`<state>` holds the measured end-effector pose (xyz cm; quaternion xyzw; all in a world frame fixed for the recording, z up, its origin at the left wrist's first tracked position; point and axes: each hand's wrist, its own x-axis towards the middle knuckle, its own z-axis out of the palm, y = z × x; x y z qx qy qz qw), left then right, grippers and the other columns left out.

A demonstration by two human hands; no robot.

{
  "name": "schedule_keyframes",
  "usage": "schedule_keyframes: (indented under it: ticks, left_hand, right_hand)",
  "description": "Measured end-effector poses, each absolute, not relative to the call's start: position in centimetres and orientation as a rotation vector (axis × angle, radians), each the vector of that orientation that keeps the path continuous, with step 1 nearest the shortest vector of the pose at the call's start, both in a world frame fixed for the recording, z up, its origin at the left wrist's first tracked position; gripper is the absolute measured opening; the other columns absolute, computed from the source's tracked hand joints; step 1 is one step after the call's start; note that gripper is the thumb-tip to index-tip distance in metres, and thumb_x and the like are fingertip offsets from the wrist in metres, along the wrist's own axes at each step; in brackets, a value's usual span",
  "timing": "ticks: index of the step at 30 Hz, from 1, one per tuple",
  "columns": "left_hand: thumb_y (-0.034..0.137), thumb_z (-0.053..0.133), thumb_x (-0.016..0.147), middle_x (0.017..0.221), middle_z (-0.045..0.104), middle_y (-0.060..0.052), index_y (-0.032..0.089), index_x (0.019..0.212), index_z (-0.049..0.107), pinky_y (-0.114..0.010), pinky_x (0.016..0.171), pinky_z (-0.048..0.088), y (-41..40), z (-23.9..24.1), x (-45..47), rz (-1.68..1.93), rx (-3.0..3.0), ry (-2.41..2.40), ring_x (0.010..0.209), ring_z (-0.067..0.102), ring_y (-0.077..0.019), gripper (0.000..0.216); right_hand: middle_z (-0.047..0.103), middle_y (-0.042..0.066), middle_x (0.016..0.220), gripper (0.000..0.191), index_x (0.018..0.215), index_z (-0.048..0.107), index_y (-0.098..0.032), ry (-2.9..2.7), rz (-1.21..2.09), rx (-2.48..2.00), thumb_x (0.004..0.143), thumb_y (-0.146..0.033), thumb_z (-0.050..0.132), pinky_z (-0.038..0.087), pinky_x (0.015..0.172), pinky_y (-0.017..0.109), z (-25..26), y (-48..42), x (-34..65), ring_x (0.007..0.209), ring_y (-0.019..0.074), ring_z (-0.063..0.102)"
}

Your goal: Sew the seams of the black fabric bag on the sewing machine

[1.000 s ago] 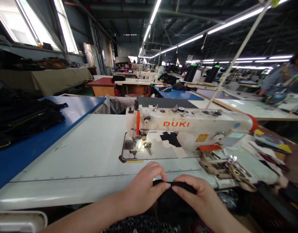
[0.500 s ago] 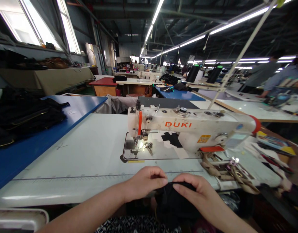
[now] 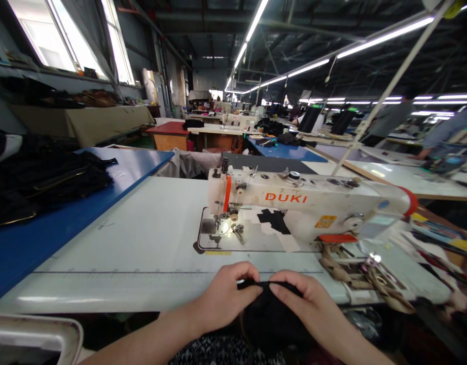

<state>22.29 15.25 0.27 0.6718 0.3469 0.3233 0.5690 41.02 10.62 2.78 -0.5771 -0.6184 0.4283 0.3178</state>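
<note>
My left hand (image 3: pixel 227 294) and my right hand (image 3: pixel 305 304) pinch the top edge of a piece of black fabric (image 3: pixel 271 319) between them, at the near edge of the white sewing table (image 3: pixel 142 238). The fabric hangs down toward my lap. A white DUKI sewing machine (image 3: pixel 305 203) stands just beyond my hands, its lit needle area (image 3: pixel 221 225) ahead and slightly left of my left hand.
A pile of black garments (image 3: pixel 39 180) lies on the blue table at left. Tan straps with metal rings (image 3: pixel 366 276) lie to the right of the machine. A white bin edge (image 3: pixel 35 334) shows at bottom left. Other workstations and a person's sleeve (image 3: pixel 452 134) are farther back.
My hands keep their grip on the black fabric edge, fingers shifting slightly along it. The view has drifted a little, so the machine sits further right.
</note>
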Motion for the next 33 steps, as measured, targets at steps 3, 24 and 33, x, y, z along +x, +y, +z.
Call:
schedule_keyframes:
  ticks: [3, 24, 33]
  left_hand:
    - [0.018, 0.056, 0.078, 0.071, 0.055, 0.003, 0.017, 0.076, 0.057, -0.021, 0.067, 0.039, 15.4, 1.0, 21.2, 0.837, 1.638, 0.828, 0.071, 0.05, -0.0116, 0.003]
    - [0.02, 0.061, 0.069, 0.069, 0.057, 0.002, 0.015, 0.078, 0.063, -0.023, 0.064, 0.037, 19.1, 7.2, 9.3, 0.72, 1.708, 1.084, 0.065, 0.048, -0.0109, 0.01]
    - [0.024, 0.069, 0.051, 0.061, 0.055, 0.003, 0.013, 0.071, 0.062, -0.023, 0.057, 0.03, 21.5, 4.1, 9.5, 0.719, 1.187, 1.116, 0.059, 0.046, -0.0096, 0.024]
  right_hand:
    - [0.061, -0.002, 0.074, 0.025, 0.082, 0.064, -0.022, -1.699, 1.071, -1.518, 0.087, -0.042, 0.051, 0.042, 0.066, 0.024, 3.0, 10.9, 40.7, 0.072, 0.016, 0.053]
    - [0.04, -0.005, 0.06, 0.035, 0.07, 0.052, -0.019, -1.499, 1.447, -1.156, 0.08, -0.052, 0.057, 0.03, 0.053, 0.023, 1.4, 15.7, 29.6, 0.059, 0.0117, 0.038]
    - [0.056, -0.002, 0.071, 0.029, 0.081, 0.058, -0.018, -1.197, 1.64, -1.16, 0.078, -0.046, 0.063, 0.035, 0.062, 0.024, -0.6, 17.0, 29.2, 0.069, 0.0145, 0.05]
